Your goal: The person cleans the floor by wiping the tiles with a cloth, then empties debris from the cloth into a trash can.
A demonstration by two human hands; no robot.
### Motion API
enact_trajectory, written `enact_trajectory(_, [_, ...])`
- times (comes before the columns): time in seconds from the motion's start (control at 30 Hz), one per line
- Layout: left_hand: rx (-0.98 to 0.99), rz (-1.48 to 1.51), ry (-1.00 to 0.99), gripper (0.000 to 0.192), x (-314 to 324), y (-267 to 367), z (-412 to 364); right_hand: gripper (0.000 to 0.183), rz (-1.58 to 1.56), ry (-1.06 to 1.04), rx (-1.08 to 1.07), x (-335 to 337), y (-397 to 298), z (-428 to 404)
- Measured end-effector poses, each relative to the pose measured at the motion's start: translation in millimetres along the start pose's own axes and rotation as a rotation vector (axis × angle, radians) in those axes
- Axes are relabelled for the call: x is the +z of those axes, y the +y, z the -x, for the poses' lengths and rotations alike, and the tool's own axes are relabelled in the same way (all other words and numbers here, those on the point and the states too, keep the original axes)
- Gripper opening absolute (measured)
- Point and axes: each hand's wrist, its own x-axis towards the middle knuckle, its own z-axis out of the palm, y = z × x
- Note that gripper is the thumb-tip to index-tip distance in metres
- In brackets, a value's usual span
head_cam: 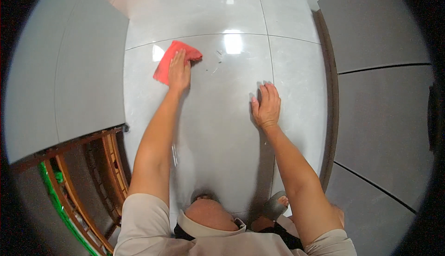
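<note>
My left hand [180,75] presses on a red cloth [162,69] that lies partly folded on the glossy grey tile floor [222,110]. Its fingers lie over the cloth's middle, and the fabric spreads out on both sides. My right hand [267,107] rests on or just above the tiles near a joint line, fingers slightly bent and thumb apart, holding nothing. To the right of the cloth are several small dark bits [219,62] and short pale streaks on the tile.
Grey cabinet fronts [379,117] with a dark plinth [332,117] run along the right. At left stands a grey panel [94,71]; below it is a brown slatted frame [114,162] with a green strip [57,200]. My knee [210,214] and a slippered foot [278,204] are close below.
</note>
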Motion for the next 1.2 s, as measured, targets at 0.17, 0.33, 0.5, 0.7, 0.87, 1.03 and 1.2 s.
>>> enact_trajectory(0.17, [0.184, 0.033, -0.202, 0.052, 33, 33, -66, 0.051, 0.049, -0.03, -0.002, -2, 5, -1])
enact_trajectory(0.33, [0.441, -0.173, -0.32, 0.055, 40, 65, -10, 0.048, 0.066, -0.023, 0.001, -6, 9, 0])
enact_trajectory(0.5, [0.472, -0.108, -0.441, 0.062, 2, 86, 102, 0.047, 0.028, 0.021, -0.029, -7, 6, -1])
enact_trajectory(0.7, [0.332, 0.431, -0.552, 0.063, -26, 90, 133, 0.037, -0.097, 0.026, -0.115, -2, 19, -7])
enact_trajectory(0.87, [-0.172, 0.266, 0.054, 0.049, -57, 31, 109, 0.034, -0.255, -0.281, -0.509, 17, -47, -29])
enact_trajectory(1.03, [-0.135, -0.259, 0.14, 0.047, -53, -23, 78, 0.033, -0.219, -0.334, -0.49, 42, -110, -25])
enact_trajectory(1.2, [-0.511, -0.377, 0.172, 0.055, -17, 6, 51, 0.038, -0.512, -0.295, -0.041, 70, -109, -38])
